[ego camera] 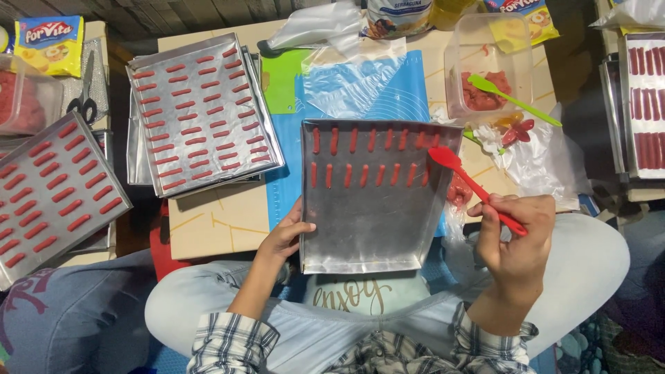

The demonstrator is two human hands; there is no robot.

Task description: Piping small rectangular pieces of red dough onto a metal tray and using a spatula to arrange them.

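Metal baking tray [367, 228] sits square in front of me, its far end resting on a blue mat [415, 90] and its near end over my lap. Two rows of short red dough sticks [367, 140] run across the far part of it; the near part is bare metal. My left hand [284, 235] rests against the tray's left edge, fingers curled lightly onto the rim, holding nothing else. My right hand [516, 235] is closed around the handle of a red spatula [478, 187], whose blade reaches up and left to the tray's far right corner, just beside the last sticks of the rows.

Left of the tray, a filled tray of red sticks [204, 114] lies on the low table [208, 221], stacked on other trays. Farther left, another filled tray [55, 190] lies tilted at the table's edge, with black-handled scissors [86, 97] beyond it. Far right of my tray stands a clear plastic tub [488, 48] holding red dough and a green spatula [512, 99]. Crumpled clear plastic [547, 159] lies between that tub and my right hand. At the far right edge I see one more tray of red sticks [648, 104], only partly in view.
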